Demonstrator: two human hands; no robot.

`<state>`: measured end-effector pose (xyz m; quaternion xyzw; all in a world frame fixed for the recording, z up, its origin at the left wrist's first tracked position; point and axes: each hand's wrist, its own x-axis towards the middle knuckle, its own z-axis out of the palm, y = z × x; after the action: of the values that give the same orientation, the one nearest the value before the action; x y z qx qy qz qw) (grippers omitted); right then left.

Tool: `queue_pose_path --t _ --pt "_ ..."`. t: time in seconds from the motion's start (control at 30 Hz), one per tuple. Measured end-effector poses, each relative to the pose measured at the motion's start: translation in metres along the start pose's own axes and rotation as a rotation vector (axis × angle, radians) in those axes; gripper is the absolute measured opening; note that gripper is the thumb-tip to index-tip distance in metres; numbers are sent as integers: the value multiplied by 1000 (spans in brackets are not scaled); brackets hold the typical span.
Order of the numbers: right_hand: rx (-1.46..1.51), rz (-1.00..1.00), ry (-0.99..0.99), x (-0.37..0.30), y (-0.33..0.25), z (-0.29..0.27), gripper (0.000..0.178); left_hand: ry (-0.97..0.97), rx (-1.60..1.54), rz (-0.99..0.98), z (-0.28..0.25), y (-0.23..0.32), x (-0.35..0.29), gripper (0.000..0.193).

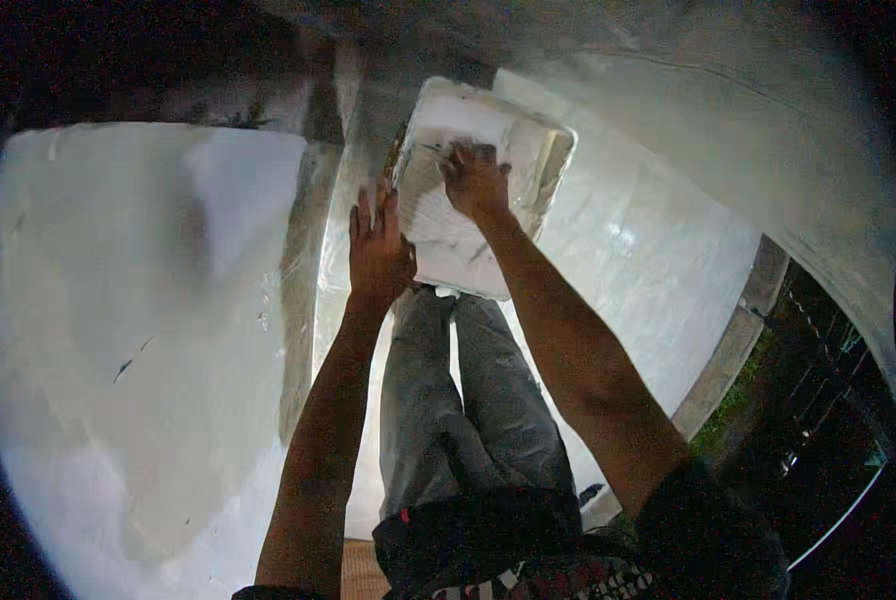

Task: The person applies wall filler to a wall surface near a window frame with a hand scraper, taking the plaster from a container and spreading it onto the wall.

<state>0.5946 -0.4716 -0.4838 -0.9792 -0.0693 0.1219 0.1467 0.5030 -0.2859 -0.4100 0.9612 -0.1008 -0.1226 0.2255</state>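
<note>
A pale rectangular tub (pixel 556 165) with rounded corners is in front of my legs, its inside coated whitish and streaked. My left hand (pixel 380 250) is at the tub's left side, palm down, fingers stretched out along the edge. By its fingertips, a narrow brownish strip (pixel 398 150) runs along that side; I cannot tell whether it is a separate piece. Over the tub's inside, my right hand (pixel 476 182) has its fingers bent down. A dark patch (pixel 484 152) shows just beyond them, too blurred to name.
To the left stands a broad whitish panel (pixel 88 300) with a few dark marks. A pale, shiny sheet-like surface (pixel 638 230) spreads to the right, bordered by a grey ledge (pixel 713 385). Beyond the ledge lies dark ground with some green plants (pixel 733 405). Pale sheeting (pixel 768 120) hangs at upper right.
</note>
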Motion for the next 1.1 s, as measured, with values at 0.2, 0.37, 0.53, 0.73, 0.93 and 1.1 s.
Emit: queue_pose_path --t 0.2,0.37,0.53,0.73,0.93,1.1 --pt "7 251 45 84 -41 1 43 209 -72 12 9 -22 24 81" --pt "193 498 -39 89 -78 -3 45 138 -87 -85 12 -39 13 75" --pt "94 191 -3 96 -40 12 44 111 -132 -61 15 -33 18 76" --pt "48 409 -55 90 -56 7 41 71 -111 -87 12 -49 10 75" --pt "-78 -1 83 26 -26 25 45 114 -131 -80 24 -50 10 76" --pt "-61 135 -9 11 -32 8 43 142 -125 -88 30 -46 7 80"
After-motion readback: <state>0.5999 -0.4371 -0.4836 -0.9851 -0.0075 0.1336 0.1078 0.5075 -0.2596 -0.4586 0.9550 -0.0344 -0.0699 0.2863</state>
